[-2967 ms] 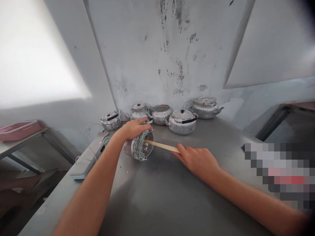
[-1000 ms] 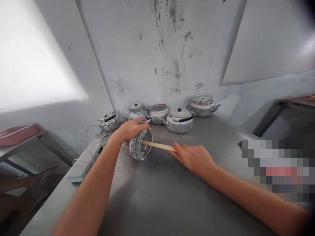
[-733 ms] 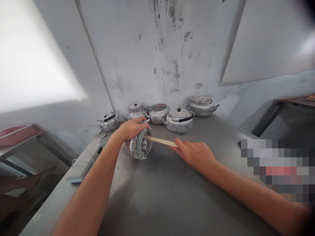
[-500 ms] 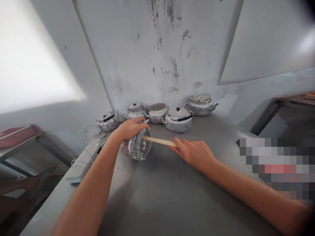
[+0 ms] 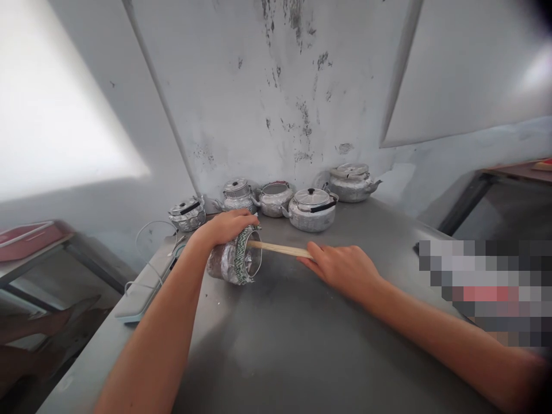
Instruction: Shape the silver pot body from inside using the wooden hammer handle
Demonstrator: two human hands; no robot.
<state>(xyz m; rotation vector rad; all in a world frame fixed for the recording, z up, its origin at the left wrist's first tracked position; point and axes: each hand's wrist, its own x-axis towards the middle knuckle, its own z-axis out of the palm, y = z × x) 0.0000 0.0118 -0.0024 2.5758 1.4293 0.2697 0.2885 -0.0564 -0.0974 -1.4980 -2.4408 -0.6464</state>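
**Kettle on its side, stick going into its mouth**

I see the left hand [image 5: 224,227] clamped over the top of a small metal kettle [image 5: 233,263] lying on its side on the grey desk [image 5: 293,345], open mouth facing right. The kettle has a green patterned band round the rim. Fingers curl over the upper wall, palm down, so the kettle sits directly under and partly behind that hand.

The right hand [image 5: 345,267] is further right, apart from the kettle, closed on the near end of a pale wooden stick [image 5: 278,249]. The stick runs approx. level from the fingers leftwards, its far end inside the kettle's mouth. So the stick bridges the two hands; the kettle is at the left end, w/ the right hand at the other.

Behind, along the stained wall [image 5: 276,86], stand five more kettles upright: one at far left [image 5: 187,213], then a small lidded one [image 5: 237,195], an open one [image 5: 274,198], a bigger lidded one w/ black handle [image 5: 312,209], and one at far right [image 5: 352,182]. A flat white device [image 5: 142,287] w/ a cable lies at the desk's left edge.
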